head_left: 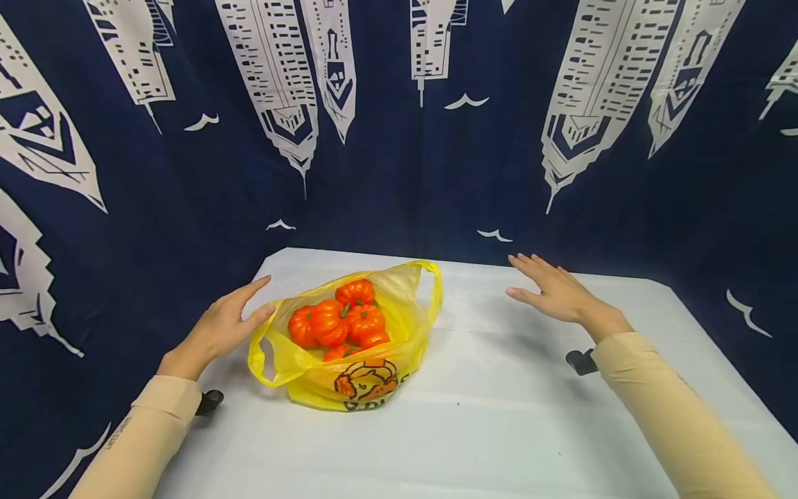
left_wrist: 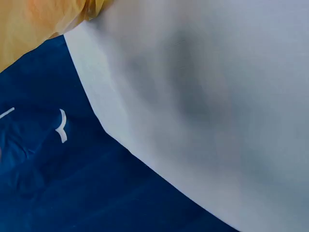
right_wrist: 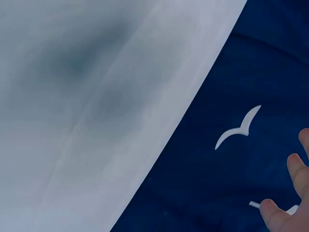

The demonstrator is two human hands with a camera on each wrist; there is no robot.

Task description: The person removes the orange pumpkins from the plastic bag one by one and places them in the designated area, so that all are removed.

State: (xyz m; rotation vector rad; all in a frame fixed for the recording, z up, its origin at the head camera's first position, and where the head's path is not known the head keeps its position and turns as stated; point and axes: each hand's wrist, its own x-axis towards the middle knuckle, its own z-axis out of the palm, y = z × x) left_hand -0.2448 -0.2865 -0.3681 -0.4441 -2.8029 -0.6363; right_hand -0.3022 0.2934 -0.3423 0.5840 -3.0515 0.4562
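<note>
A yellow plastic bag with loop handles and a printed cartoon figure stands open on the white table, left of the middle. Inside it lie several orange-red pumpkins, small and ribbed, some with green stems. My left hand is just left of the bag, its fingers extended and thumb near the left handle; whether it touches is unclear. Well to the right of the bag, my right hand hovers over the table with straight, spread fingers and holds nothing. The right wrist view catches a few fingertips at its lower right.
The white-covered table has angled back corners. Behind and beside it hangs a dark blue cloth printed with white buildings and birds. Dark wrist devices sit under both cuffs. The bag's edge enters the left wrist view.
</note>
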